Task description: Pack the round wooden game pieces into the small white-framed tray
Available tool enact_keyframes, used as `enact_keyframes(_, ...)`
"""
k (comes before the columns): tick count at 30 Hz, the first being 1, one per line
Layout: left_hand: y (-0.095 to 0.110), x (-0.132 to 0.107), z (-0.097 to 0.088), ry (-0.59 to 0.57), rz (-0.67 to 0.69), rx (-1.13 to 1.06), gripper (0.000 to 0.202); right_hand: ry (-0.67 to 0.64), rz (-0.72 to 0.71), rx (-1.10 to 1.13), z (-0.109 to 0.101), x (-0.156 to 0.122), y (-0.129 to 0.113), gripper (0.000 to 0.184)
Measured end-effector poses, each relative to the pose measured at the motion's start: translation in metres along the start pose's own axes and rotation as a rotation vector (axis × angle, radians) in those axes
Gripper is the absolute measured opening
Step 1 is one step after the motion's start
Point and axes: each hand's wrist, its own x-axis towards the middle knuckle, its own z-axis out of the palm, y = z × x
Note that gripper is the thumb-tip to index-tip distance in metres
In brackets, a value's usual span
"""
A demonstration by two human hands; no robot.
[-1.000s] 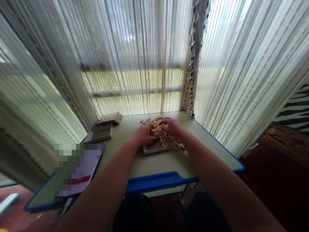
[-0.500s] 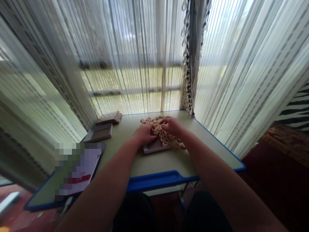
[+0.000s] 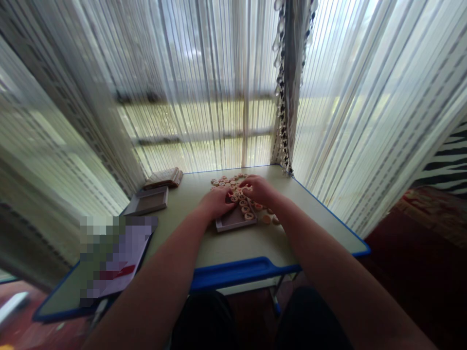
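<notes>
A shallow brown tray (image 3: 233,221) lies on the table (image 3: 237,243), with a row of round wooden game pieces (image 3: 247,212) set along its right side. More round pieces (image 3: 224,181) are scattered loose beyond it. My left hand (image 3: 218,201) rests over the far left part of the tray, fingers curled downward. My right hand (image 3: 258,189) hovers over the pieces at the tray's far right corner, fingers bent and pinched together. What either hand holds is too small to make out.
A second shallow tray (image 3: 148,201) and a flat wooden box (image 3: 163,178) sit at the table's far left. A blurred sheet (image 3: 115,255) lies near the left front edge. Sheer curtains (image 3: 219,87) hang close behind the table. A blue ledge (image 3: 237,272) runs along the front.
The hands have barely shifted over the tray and pieces. The view has drifted slightly.
</notes>
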Motion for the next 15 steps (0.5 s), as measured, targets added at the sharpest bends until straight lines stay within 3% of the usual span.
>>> enact_keyframes(6,-0.006,0.002,0.001,0.008,0.033,-0.063,0.035,0.002,0.011,-0.035,0.003,0.001,0.003,0.022)
enact_keyframes(10,-0.008,0.003,0.002,0.028,-0.025,-0.134,0.032,-0.025,0.057,-0.064,0.006,0.001,0.007,0.028)
enact_keyframes(12,-0.008,0.004,0.002,0.076,-0.074,-0.175,0.030,-0.042,0.108,-0.059,0.010,0.000,0.013,0.036)
enact_keyframes(15,-0.010,0.007,0.001,0.236,-0.225,-0.283,0.029,-0.049,0.207,-0.062,0.015,-0.003,0.024,0.048)
